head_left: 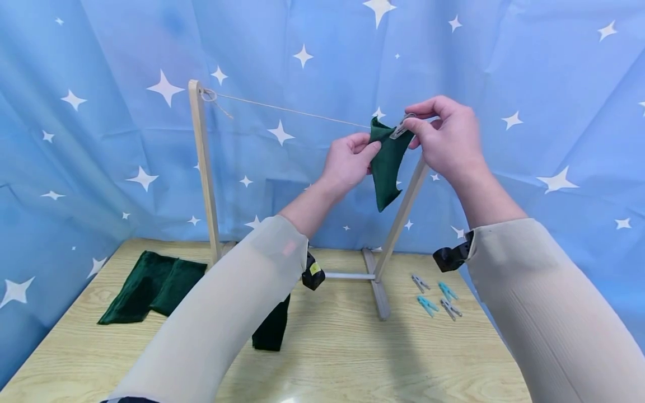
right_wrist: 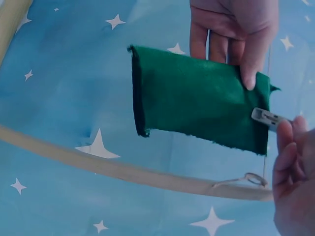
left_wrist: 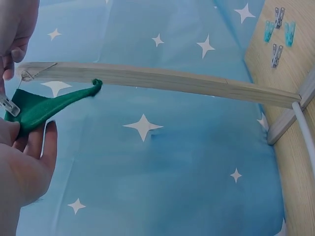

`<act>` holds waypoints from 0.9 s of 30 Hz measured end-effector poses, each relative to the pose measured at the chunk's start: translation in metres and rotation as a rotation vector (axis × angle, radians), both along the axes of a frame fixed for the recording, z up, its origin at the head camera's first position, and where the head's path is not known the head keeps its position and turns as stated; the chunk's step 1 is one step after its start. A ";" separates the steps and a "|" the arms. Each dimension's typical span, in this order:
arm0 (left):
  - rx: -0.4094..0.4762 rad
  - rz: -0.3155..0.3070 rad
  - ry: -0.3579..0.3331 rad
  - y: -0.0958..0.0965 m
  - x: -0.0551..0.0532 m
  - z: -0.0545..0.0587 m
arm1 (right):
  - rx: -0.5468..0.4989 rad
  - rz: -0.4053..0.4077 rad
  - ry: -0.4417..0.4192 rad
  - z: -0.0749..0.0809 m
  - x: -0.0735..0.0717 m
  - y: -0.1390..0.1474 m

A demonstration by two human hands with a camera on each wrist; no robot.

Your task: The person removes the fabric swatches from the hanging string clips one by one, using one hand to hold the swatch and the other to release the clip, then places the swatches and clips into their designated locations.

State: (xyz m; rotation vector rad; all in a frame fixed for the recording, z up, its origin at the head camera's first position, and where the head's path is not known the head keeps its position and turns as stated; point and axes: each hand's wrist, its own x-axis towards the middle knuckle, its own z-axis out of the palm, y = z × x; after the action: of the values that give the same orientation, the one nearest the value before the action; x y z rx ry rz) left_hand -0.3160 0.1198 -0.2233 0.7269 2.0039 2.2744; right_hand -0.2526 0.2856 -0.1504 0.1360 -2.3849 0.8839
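A small dark green cloth (head_left: 388,168) hangs at the right end of a thin string (head_left: 292,110), its top edge at the string. My left hand (head_left: 350,159) pinches the cloth near its upper left edge, thumb in front and fingers behind. With thumb and fingers my right hand (head_left: 445,134) grips a grey clothespin (right_wrist: 268,117), whose tip overlaps the cloth's top edge. In the left wrist view the cloth (left_wrist: 44,105) is seen nearly edge-on, its free end curled.
The string runs between two wooden posts (head_left: 203,168) of a stand on the table (head_left: 327,369). More green cloths (head_left: 136,291) lie at the left, one partly behind my left sleeve. Several grey and teal clothespins (head_left: 427,305) lie at the right. A blue starred curtain (head_left: 322,33) hangs behind.
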 end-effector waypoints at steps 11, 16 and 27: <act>0.013 -0.109 0.007 -0.017 0.001 -0.007 | -0.170 0.037 0.177 0.003 0.002 0.006; 0.009 -0.134 -0.009 -0.026 0.008 -0.014 | -0.238 0.031 0.221 -0.002 0.009 0.012; -0.133 -0.197 -0.112 -0.049 0.026 -0.056 | -0.179 -0.021 0.127 -0.066 0.039 0.045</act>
State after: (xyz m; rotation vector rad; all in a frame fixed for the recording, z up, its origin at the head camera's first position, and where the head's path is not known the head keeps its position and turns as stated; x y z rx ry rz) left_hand -0.2903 0.0710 -0.2789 0.7323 1.9178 2.0060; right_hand -0.2136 0.3309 -0.2165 0.0935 -2.1750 1.0419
